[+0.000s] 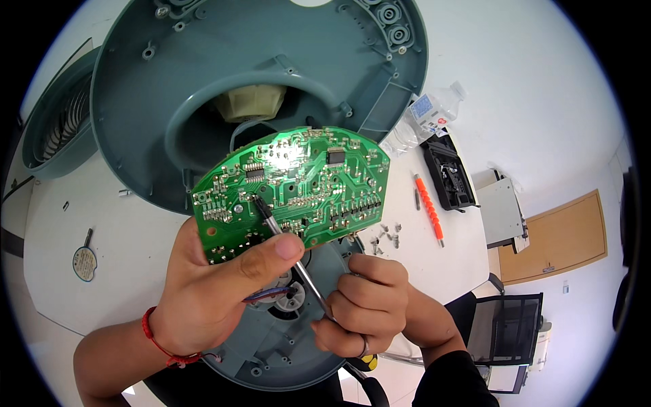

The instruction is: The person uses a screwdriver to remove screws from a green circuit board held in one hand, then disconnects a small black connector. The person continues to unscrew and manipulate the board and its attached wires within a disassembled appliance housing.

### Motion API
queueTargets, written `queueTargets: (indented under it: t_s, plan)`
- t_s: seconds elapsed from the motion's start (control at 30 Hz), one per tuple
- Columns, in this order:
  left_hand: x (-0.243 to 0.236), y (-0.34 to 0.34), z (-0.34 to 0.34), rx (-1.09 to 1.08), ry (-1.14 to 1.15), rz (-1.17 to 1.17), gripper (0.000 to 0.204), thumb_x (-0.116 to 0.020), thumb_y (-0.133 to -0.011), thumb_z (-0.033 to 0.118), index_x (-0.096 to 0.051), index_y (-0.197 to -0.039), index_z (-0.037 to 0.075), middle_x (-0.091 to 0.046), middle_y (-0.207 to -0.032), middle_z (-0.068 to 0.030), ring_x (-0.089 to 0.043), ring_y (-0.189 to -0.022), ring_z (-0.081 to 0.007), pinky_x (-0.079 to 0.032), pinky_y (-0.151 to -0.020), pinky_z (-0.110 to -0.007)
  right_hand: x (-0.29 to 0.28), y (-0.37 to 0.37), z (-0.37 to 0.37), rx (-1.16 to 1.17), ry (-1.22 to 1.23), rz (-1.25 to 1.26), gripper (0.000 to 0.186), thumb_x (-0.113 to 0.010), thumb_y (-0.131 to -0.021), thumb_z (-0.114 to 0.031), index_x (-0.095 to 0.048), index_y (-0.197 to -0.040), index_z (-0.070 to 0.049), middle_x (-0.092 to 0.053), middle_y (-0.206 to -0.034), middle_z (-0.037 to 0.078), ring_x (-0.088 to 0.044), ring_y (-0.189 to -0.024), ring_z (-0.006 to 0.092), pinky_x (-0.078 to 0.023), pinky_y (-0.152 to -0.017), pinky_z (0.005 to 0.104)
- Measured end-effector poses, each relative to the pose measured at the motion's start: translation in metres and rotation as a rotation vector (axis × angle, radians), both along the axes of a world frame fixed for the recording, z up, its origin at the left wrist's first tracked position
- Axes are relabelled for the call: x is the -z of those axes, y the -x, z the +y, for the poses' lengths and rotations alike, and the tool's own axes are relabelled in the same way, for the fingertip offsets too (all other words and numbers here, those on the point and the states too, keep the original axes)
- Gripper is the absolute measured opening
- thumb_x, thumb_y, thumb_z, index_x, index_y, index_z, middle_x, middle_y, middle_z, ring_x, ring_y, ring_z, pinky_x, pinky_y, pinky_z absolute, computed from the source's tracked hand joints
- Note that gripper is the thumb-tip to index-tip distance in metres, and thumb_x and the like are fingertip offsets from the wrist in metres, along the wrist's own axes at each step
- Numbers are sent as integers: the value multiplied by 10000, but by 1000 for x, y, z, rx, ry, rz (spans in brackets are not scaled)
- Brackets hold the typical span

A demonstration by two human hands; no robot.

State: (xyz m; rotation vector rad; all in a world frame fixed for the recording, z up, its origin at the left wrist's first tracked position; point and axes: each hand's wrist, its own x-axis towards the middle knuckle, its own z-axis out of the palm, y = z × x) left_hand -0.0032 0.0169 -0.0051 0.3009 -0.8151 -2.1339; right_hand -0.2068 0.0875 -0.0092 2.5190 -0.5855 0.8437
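My left hand (217, 285) holds up a green circuit board (291, 186) by its lower left side, solder face toward me. Its thumb lies across the shaft of a screwdriver (308, 281). The dark tip rests at the board's left half, close to a small screw (239, 209). Closed around the tool's lower part is my right hand (369, 305); a bit of yellow and black handle shows beneath it. Behind the board stands a large grey-green plastic housing (142, 122). Below my hands lies a round grey-green part (271, 363) with wires and a white fitting.
Several loose screws (386, 236) lie on the white table (135, 271), right of the board. Farther right are an orange rod (428, 210), a black tool case (447, 173) and a clear plastic bottle (434, 112). At left lie a small round tag (85, 262) and a ribbed grey-green part (64, 122).
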Motion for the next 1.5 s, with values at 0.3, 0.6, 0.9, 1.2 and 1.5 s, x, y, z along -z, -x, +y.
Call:
queueTargets:
  t_s: [0.3, 0.6, 0.9, 1.2, 1.5]
  plan:
    - [3, -1, -1, 23, -3, 13, 317, -707, -922, 15, -638, -1232, 10, -693, -1114, -30, -609, -981, -75, -487, -851, -240, -2, 1, 5, 4, 5, -8, 94, -667, -847, -168, -580, -846, -131, -511, -647, -8, -515, -562, 177, -433, -533, 314]
    - [-2, 2, -1, -24, -37, -17, 359, -712, -894, -36, -633, -1242, 8, -695, -1135, -36, -619, -1003, -79, -495, -865, -245, -3, 5, 10, -13, -32, -50, 86, -636, -756, -97, -571, -812, -88, -472, -628, 12, -492, -539, 192, -441, -536, 321]
    - [1, -3, 0, -5, -4, -10, 387, -713, -868, -59, -614, -1236, 7, -682, -1105, -24, -603, -965, -71, -489, -827, -245, 4, 7, -2, -147, -26, -63, 108, -669, -771, -86, -561, -787, -81, -473, -620, 15, -512, -536, 198, -461, -529, 323]
    - [4, -2, 0, -22, 5, 7, 354, -703, -884, -41, -624, -1226, 8, -682, -1078, -18, -596, -934, -65, -477, -801, -241, 5, 5, -3, -162, -42, -63, 81, -646, -805, -83, -568, -793, -66, -467, -608, 15, -500, -521, 199, -467, -530, 330]
    - [1, -2, -6, 27, 65, -96, 448, -554, -963, 24, -465, -1398, -36, -597, -1333, -199, -587, -1257, -321, -423, -1138, -504, 4, 5, -6, -141, -37, -69, 116, -639, -843, -97, -549, -785, -51, -451, -593, 22, -474, -500, 198, -453, -518, 340]
